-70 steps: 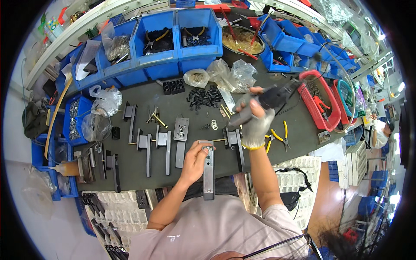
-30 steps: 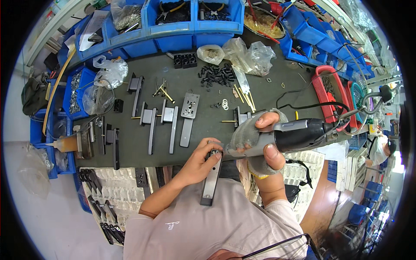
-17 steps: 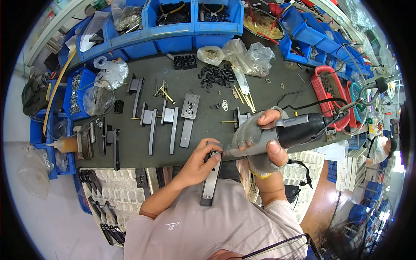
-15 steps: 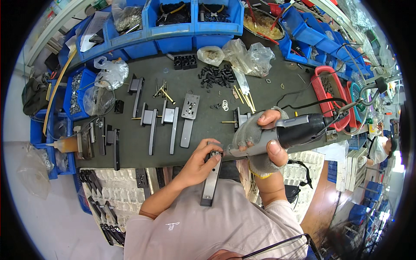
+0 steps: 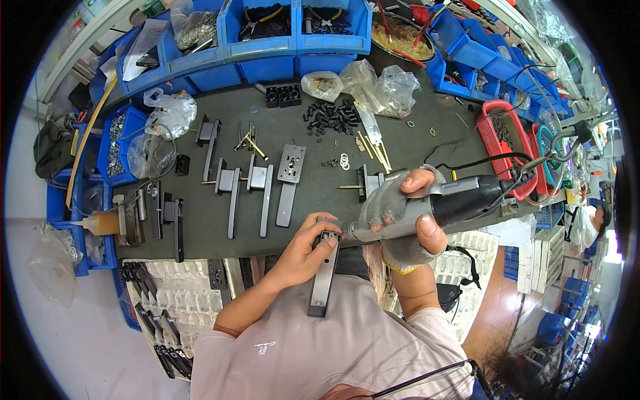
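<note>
My left hand [image 5: 304, 255] is closed round the upper end of a dark grey door handle [image 5: 323, 285], which stands out toward my shirt. My right hand [image 5: 395, 208], in a grey fingerless glove, grips an electric screwdriver [image 5: 460, 202] that lies nearly level. The screwdriver's nose meets the handle's upper end beside my left fingertips; its bit and any screw there are hidden. Beyond my hands on the dark mat lie a handle with a wide plate [image 5: 291, 167], several handles with square bases [image 5: 230, 181], and one handle part [image 5: 365, 181] just behind the glove.
Black plastic parts [image 5: 331, 117] and plastic bags [image 5: 399, 93] lie farther back. Blue bins [image 5: 267, 47] line the far edge; a red basket [image 5: 497, 133] stands at right. The screwdriver's black cable [image 5: 490, 158] crosses the mat. White moulded trays [image 5: 183, 287] sit below the bench edge.
My right hand and the screwdriver have shifted very slightly to the right. My left hand keeps the same hold on the door handle.
</note>
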`<state>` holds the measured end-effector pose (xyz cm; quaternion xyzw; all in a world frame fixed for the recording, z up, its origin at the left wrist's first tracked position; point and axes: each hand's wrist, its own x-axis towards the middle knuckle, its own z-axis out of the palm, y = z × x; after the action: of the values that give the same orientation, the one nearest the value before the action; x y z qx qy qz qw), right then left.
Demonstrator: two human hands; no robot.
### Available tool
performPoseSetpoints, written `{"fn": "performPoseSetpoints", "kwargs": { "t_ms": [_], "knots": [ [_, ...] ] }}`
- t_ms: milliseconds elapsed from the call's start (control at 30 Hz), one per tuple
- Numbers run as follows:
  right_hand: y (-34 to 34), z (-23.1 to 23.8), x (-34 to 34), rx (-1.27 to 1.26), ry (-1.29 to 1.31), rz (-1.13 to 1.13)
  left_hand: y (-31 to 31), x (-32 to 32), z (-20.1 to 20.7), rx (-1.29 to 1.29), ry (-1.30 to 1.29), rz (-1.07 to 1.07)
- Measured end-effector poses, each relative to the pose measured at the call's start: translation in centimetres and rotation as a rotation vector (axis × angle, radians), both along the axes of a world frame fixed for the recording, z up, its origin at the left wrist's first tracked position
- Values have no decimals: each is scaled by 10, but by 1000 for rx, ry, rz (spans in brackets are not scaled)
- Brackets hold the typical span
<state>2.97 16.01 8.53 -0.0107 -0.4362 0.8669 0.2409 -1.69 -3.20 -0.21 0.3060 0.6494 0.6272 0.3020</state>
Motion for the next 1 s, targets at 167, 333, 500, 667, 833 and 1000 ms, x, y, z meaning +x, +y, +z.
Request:
{"fn": "performPoseSetpoints", "kwargs": {
  "t_ms": [167,333,500,667,833,1000],
  "knots": [
    [1,0,2,12,13,-17,-1,-2,7,-14,15,-25],
    [-1,1,2,-7,22,-11,-3,-3,7,-37,-9,-43],
    [-7,3,3,3,20,-34,-2,-1,3,-5,-9,-41],
    [-18,19,6,49,-125,-83,-2,0,5,-36,-82,-51],
    [-16,14,8,16,-61,-91,-2,-1,9,-35,-129,-42],
    [-12,14,8,53,-12,-98,-2,-2,9,-34,-34,-49]
  ]
}}
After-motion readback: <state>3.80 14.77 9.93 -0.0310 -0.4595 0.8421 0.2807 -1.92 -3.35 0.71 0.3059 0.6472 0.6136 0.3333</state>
